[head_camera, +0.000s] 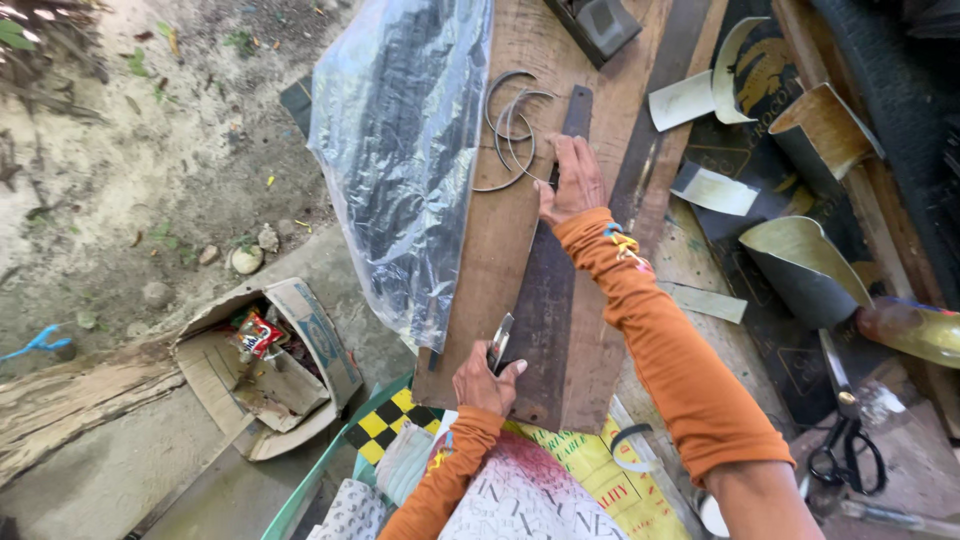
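Note:
My right hand (570, 180) presses flat on a long dark straightedge (577, 108) that lies along a wooden board (500, 240). A dark sheet (555, 330) lies on the board under the straightedge and reaches to its near end. My left hand (485, 385) sits at the board's near end, shut on a small metal-bladed cutter (499, 343) whose blade rests at the left edge of the dark sheet. Both arms wear orange sleeves. Thin curved offcut strips (510, 130) lie on the board just left of my right hand.
A clear plastic-wrapped dark sheet (400, 150) drapes left of the board. Curled dark and cream sheet pieces (800, 265) and black scissors (846, 450) lie at the right. An open cardboard box (265, 365) stands on the ground at the left. Printed sheets (530, 495) lie below my arms.

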